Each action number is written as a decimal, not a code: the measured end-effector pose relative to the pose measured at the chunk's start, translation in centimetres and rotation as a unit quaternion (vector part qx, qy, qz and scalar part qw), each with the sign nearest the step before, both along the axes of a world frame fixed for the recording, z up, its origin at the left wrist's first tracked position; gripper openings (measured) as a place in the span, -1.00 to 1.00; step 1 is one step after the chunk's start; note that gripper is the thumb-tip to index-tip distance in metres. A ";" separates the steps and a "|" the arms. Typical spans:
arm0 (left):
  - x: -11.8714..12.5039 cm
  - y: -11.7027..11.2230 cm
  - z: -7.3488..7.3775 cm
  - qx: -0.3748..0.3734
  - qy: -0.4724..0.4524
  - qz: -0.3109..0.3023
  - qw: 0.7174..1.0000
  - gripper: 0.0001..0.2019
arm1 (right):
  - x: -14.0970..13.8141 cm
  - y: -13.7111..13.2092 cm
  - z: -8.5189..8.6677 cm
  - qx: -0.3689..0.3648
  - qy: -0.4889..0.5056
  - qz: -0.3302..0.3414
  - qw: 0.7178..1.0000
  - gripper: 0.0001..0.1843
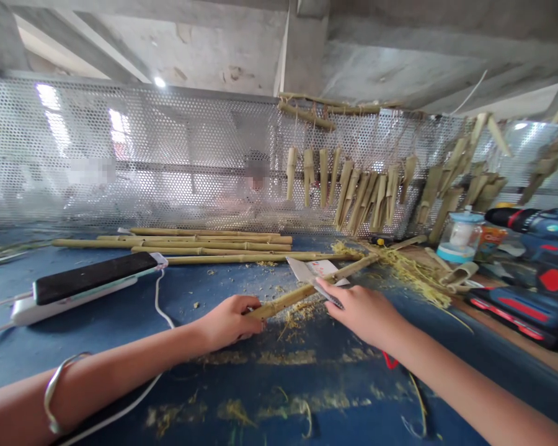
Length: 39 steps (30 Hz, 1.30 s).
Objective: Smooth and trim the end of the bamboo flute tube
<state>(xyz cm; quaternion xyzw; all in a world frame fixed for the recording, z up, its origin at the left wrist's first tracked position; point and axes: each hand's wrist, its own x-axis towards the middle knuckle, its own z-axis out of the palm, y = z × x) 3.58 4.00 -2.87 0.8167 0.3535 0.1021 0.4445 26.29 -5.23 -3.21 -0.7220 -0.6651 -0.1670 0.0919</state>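
Note:
My left hand [235, 319] is closed around the near end of a bamboo stick [302, 293], which slants away to the far right. My right hand [365, 310] pinches a grey, rough-looking piece of sandpaper [330, 296] against the stick's near side. Behind the stick, a pale sheet with red print [309, 267] shows; whether it joins the grey piece is hidden. Fine shavings [295, 317] lie on the blue tabletop [242, 384] under the stick. Part of a red loop [390, 359] shows below my right wrist.
Several bamboo poles [214, 246] lie at the back. A black phone [97, 275] rests on a white power strip [74, 302] at left. A cordless drill [534, 272], a blue-lidded jar [460, 238] and bamboo fibres [413, 272] are at right. Bamboo pieces [363, 198] hang before a perforated screen [190, 155].

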 end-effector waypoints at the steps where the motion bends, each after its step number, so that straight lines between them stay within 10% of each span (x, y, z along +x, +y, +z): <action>1: 0.0 0.0 0.0 -0.001 -0.002 -0.002 1.000 -0.82 | -0.6 -0.2 0.0 -0.005 0.013 0.035 0.999 -0.48; 5: 0.0 0.0 -0.1 0.003 -0.015 -0.012 1.000 -0.85 | -2.5 -0.8 0.1 -0.014 0.049 0.132 0.990 -0.48; 10: 0.0 -0.2 0.1 -0.027 -0.015 0.000 1.000 -0.83 | 0.8 0.1 0.4 -0.016 0.012 -0.036 0.999 -0.51; 17: -0.1 -0.1 0.1 -0.061 -0.048 0.008 0.997 -0.74 | 2.2 0.6 0.1 -0.029 0.022 -0.052 0.998 -0.49; 25: 0.0 0.0 -0.2 -0.078 -0.068 0.015 0.994 -0.74 | 0.6 0.0 0.2 -0.044 0.080 0.060 0.994 -0.51; 31: 0.1 0.1 -0.2 -0.086 -0.070 0.001 0.994 -0.74 | 2.9 0.6 0.3 -0.031 0.045 -0.079 0.995 -0.50; 36: -0.1 0.4 -0.5 -0.082 -0.067 -0.003 0.994 -0.78 | 0.4 -0.1 0.4 -0.087 0.177 0.084 0.977 -0.49; 39: -0.1 0.4 -0.5 -0.091 -0.072 -0.003 0.993 -0.80 | 0.7 0.0 0.5 -0.075 0.141 0.043 0.986 -0.50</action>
